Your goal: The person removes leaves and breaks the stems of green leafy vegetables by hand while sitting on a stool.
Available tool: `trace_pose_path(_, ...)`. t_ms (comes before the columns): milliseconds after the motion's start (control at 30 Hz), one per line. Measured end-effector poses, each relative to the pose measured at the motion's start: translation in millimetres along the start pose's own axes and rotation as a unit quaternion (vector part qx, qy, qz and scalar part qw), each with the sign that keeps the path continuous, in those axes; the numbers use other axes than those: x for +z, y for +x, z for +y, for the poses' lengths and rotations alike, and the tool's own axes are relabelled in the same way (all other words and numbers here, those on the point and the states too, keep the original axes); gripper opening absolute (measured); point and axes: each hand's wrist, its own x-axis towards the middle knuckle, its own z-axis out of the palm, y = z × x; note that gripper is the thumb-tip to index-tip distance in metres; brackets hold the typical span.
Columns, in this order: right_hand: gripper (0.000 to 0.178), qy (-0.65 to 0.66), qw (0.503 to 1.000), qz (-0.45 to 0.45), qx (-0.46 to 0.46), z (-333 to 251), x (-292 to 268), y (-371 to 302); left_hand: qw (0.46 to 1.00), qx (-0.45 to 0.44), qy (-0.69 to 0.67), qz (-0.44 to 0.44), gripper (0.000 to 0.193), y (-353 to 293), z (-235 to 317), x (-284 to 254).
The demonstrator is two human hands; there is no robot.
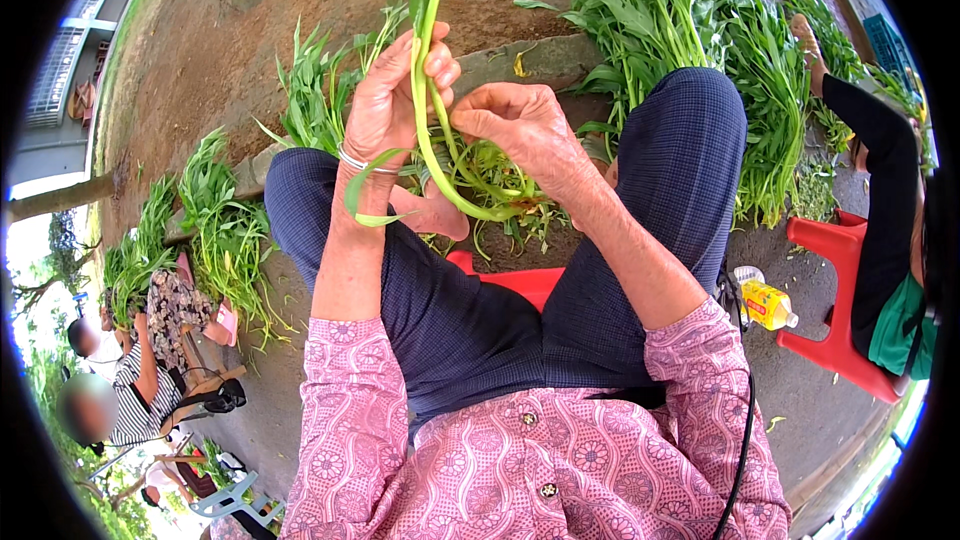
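Long green leafy stems that look like water spinach (pixel 424 80) stand up from my left hand (pixel 395 85), whose fingers are wrapped round them. The lower part of one stem bends away to the right, toward a loose heap of trimmed greens (pixel 490 175) between my feet. My right hand (pixel 525 130) is closed, thumb against bent fingers, pinching at the thinner stem beside my left hand. A narrow leaf (pixel 355 190) hangs across my left wrist, near a light bangle (pixel 365 162). What lies inside my right fingers is mostly hidden.
Bunches of greens (pixel 640 20) lie beyond my right knee, with more bunches (pixel 225 210) at the left. A yellow-labelled bottle (pixel 768 306) lies near a red stool (pixel 835 270), where another person sits. Other people (pixel 140 390) sit at the lower left.
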Motion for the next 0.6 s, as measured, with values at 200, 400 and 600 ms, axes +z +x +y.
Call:
trace_pose_path(200,0.013,-0.198,0.967,0.085,-0.136,-0.6,-6.1,-1.6,0.999,0.006,0.033,0.016,0.035,-3.3,6.8,-1.1)
trace_pose_path(400,0.01,-0.325,0.901,0.075,-0.276,-1.0,4.1,-10.1,0.994,0.006,0.088,0.068,0.034,-3.0,7.2,-3.8)
trace_pose_path(600,0.018,-0.388,0.874,0.059,-0.288,5.8,8.9,-8.3,0.991,0.017,0.109,0.079,0.033,-3.0,3.9,-3.4)
